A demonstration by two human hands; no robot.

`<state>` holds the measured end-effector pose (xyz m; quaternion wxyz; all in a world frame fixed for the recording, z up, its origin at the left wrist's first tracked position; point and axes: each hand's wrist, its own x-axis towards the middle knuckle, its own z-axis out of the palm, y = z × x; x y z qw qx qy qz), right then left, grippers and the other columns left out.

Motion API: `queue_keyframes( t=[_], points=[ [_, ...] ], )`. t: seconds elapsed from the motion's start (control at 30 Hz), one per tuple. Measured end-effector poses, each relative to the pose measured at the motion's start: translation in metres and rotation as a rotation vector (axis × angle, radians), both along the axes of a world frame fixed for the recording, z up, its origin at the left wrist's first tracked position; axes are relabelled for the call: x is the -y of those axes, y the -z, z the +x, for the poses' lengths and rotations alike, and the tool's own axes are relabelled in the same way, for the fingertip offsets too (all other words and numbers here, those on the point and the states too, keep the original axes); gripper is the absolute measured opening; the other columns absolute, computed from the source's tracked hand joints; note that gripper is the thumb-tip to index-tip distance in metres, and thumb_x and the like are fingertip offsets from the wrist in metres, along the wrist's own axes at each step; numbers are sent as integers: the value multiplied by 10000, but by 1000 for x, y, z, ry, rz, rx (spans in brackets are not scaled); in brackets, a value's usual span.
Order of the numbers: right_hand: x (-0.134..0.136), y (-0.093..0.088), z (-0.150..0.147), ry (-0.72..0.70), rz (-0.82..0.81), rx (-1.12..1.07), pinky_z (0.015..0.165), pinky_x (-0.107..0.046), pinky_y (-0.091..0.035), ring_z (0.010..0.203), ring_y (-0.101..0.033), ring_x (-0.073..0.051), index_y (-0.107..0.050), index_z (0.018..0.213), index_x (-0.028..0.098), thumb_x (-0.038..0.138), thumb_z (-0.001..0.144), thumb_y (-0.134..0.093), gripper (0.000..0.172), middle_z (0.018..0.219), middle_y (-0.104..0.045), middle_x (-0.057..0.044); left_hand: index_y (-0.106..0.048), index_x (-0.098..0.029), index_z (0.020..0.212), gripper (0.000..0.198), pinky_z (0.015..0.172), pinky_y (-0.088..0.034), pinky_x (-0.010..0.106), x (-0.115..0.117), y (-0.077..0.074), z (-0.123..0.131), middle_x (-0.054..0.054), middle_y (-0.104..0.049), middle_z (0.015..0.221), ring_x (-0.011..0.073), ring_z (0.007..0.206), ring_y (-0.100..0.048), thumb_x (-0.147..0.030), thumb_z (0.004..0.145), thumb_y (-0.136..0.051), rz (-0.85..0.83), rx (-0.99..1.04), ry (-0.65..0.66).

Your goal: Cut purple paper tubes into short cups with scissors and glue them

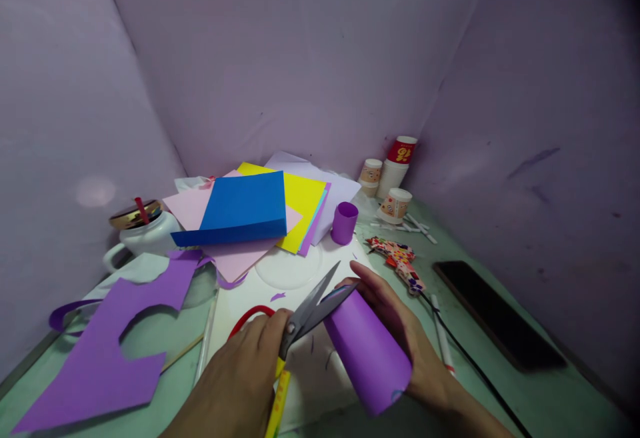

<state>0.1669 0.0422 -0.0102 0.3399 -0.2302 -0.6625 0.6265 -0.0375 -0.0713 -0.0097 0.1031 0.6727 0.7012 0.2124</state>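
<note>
My left hand (253, 365) is closed around the handles of a pair of scissors (300, 321) with yellow and red grips. Their blades stand apart at the upper rim of a purple paper-covered cup (367, 351). Tilted on its side, this cup rests in my right hand (400, 321), whose fingers wrap round its far side. Beneath both hands lies a white board (320, 391) with small purple scraps on it. Just beyond stands a small purple cylinder (344, 225). At the left is a cut sheet of purple paper (100, 351) with curved notches.
Coloured paper sheets (245, 205) are stacked at the back, blue on top. A white mug (155, 231) stands left. Paper cups (395, 175) are at the back right. A floral-patterned glue gun (400, 261) with a black cord and a dark phone (495, 311) lie right.
</note>
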Motion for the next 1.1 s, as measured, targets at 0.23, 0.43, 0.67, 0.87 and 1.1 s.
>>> queue_keyframes(
  t=[0.23, 0.43, 0.67, 0.87, 1.1],
  points=[
    [0, 2, 0, -33, 20, 20, 1076, -504, -299, 1273, -447, -351, -285, 1415, 271, 406, 647, -780, 924, 1331, -458, -158, -393, -228, 1266, 556, 891, -503, 398, -2, -7, 1, 101, -645, 1185, 253, 1105, -603, -192, 714, -445, -89, -48, -11],
    [0, 3, -2, -35, 24, 29, 1081, -506, -293, 1275, -448, -355, -281, 1425, 261, 416, 647, -779, 936, 1338, -457, -167, -431, -166, 1281, 525, 889, -502, 431, -3, -9, 2, 144, -643, 1179, 270, 1105, -603, -206, 759, -394, -114, -67, -32],
    [1, 3, -1, -15, 41, 56, 1074, -495, -304, 1272, -447, -349, -300, 1417, 259, 437, 670, -756, 893, 1341, -458, -167, -488, -204, 1256, 515, 866, -508, 384, -2, -22, 8, 93, -654, 1192, 257, 1095, -610, -189, 751, -387, -195, -77, -73],
    [-5, -2, 2, -56, 83, 48, 1018, -450, -369, 1235, -480, -320, -270, 1430, 291, 338, 641, -785, 943, 1328, -459, -146, -474, -169, 1313, 561, 882, -480, 444, -2, -39, 6, 116, -643, 1176, 292, 1117, -583, -148, 760, -379, -315, -67, -37],
    [-7, -4, 6, -83, 115, 41, 1007, -411, -386, 1212, -498, -284, -248, 1446, 324, 282, 645, -783, 963, 1348, -451, -116, -482, -154, 1313, 563, 844, -495, 437, 2, -36, 2, 131, -647, 1155, 285, 1088, -599, -76, 772, -349, -286, -133, 6]
  ],
)
